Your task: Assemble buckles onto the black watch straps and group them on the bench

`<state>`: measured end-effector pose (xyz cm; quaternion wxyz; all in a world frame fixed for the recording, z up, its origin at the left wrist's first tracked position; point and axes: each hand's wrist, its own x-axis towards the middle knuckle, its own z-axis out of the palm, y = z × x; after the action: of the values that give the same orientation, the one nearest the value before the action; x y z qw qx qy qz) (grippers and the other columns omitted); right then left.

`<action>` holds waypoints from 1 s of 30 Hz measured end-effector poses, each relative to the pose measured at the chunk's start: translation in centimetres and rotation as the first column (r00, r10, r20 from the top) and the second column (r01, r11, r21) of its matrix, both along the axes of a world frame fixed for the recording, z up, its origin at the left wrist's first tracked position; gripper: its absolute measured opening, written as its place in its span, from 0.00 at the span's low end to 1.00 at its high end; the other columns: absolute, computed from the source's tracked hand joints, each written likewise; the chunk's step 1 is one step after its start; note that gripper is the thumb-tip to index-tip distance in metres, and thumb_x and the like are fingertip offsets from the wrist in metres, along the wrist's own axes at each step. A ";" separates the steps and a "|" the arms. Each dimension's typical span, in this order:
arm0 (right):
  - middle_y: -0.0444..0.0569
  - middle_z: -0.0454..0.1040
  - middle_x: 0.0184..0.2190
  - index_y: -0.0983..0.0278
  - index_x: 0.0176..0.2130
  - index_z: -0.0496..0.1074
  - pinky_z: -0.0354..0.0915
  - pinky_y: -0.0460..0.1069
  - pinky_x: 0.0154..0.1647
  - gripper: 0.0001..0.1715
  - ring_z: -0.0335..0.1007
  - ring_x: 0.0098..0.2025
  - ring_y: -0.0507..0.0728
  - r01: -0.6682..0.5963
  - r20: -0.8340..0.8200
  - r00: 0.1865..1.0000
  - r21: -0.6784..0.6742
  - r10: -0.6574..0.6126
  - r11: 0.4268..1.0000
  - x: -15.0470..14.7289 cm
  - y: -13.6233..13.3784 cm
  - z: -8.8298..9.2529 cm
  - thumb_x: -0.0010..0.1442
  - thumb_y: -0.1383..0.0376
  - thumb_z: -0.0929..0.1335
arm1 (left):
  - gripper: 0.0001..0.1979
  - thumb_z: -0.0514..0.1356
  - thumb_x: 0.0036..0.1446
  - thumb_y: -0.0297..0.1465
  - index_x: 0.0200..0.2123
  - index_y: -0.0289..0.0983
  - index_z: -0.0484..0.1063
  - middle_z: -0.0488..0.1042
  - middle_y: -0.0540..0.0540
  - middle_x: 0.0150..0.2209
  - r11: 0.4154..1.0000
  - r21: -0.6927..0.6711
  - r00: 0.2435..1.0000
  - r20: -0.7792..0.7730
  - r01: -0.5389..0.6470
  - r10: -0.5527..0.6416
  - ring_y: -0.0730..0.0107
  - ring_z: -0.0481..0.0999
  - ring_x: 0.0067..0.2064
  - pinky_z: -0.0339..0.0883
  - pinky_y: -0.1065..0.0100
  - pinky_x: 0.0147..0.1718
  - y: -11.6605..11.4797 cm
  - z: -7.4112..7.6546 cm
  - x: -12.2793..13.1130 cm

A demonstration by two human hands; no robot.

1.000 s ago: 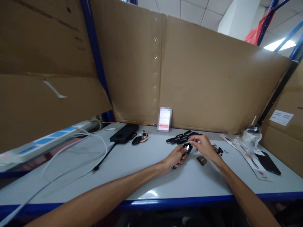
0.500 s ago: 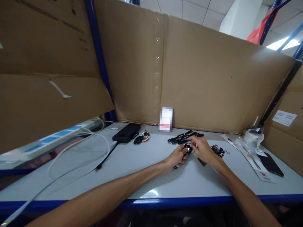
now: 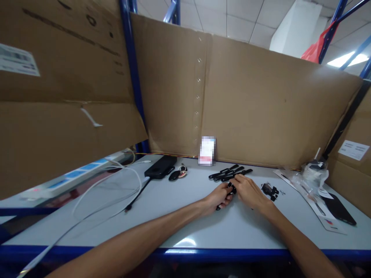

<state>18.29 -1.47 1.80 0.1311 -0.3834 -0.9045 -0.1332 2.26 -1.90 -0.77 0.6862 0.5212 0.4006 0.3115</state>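
My left hand point(image 3: 218, 197) is closed around a glossy black piece point(image 3: 231, 188), with a dark end showing below the fist. Bent fingers of my right hand point(image 3: 247, 190) press on the upper end of this same piece, just above the table. What kind of part it is stays unclear, since both hands cover most of it. Right behind them lie several long, shiny black handle-like parts point(image 3: 224, 175) in a loose bundle. Small black parts point(image 3: 269, 190) are heaped to the right of my right hand, with tiny metal bits point(image 3: 282, 192) beside them.
At left stand a power strip point(image 3: 87, 170), loose white cables point(image 3: 111, 210) and a black power-bank-like box point(image 3: 160, 167), near keys with a black fob point(image 3: 174, 175). A lit phone point(image 3: 207, 150) leans on the cardboard wall point(image 3: 261, 100). Plastic packaging point(image 3: 311, 193) and a dark phone point(image 3: 339, 208) lie right.
The view has shifted, so everything sits slightly lower and further right. My hands stay together on the black piece; my right fingers have drawn in closer around its upper end.
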 end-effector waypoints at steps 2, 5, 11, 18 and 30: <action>0.53 0.73 0.41 0.67 0.44 0.72 0.63 0.51 0.43 0.16 0.67 0.46 0.60 -0.001 0.048 0.999 -0.002 0.001 1.000 0.0 0.0 -0.1 0.58 0.79 0.64 | 0.05 0.50 0.62 0.31 0.34 0.40 0.54 0.55 0.58 0.22 1.000 -0.006 1.000 0.005 0.014 -0.014 0.82 0.48 0.18 0.36 0.75 0.18 0.0 0.2 -0.1; 0.53 0.73 0.41 0.66 0.45 0.72 0.63 0.51 0.44 0.15 0.67 0.47 0.60 -0.002 0.078 0.997 -0.011 0.003 1.000 0.0 -0.1 -0.1 0.59 0.78 0.64 | 0.04 0.50 0.60 0.29 0.34 0.40 0.54 0.54 0.58 0.22 0.999 -0.014 0.999 0.011 0.037 -0.037 0.82 0.47 0.18 0.36 0.75 0.18 0.0 0.5 -0.2; 0.55 0.73 0.41 0.68 0.44 0.73 0.63 0.51 0.44 0.17 0.68 0.46 0.59 0.046 0.037 0.998 -0.034 -0.045 0.998 -0.3 -0.4 0.3 0.59 0.79 0.63 | 0.03 0.49 0.60 0.27 0.35 0.40 0.54 0.54 0.57 0.22 0.999 -0.037 0.999 0.016 0.038 -0.038 0.82 0.47 0.17 0.33 0.74 0.18 0.3 0.4 -0.2; 0.50 0.75 0.37 0.65 0.38 0.76 0.63 0.47 0.40 0.19 0.71 0.38 0.54 -0.054 -0.270 0.963 -0.134 0.016 0.989 -0.1 0.2 0.3 0.58 0.81 0.61 | 0.04 0.51 0.61 0.31 0.38 0.41 0.56 0.55 0.58 0.22 0.999 -0.037 1.000 0.001 0.027 -0.027 0.82 0.47 0.17 0.34 0.75 0.18 0.2 0.3 -0.2; 0.50 0.74 0.35 0.65 0.35 0.76 0.61 0.47 0.39 0.14 0.69 0.38 0.55 -0.009 -0.200 0.980 -0.057 -0.002 0.998 -0.4 0.1 0.0 0.64 0.74 0.63 | 0.10 0.56 0.60 0.36 0.34 0.41 0.54 0.56 0.58 0.21 0.998 -0.007 0.998 0.002 0.065 -0.065 0.83 0.48 0.17 0.34 0.75 0.17 0.2 0.2 -0.4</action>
<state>17.92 -1.39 1.80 0.2104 -0.3969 -0.8909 -0.0674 1.86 -1.70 -0.56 0.6980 0.5315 0.3839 0.2879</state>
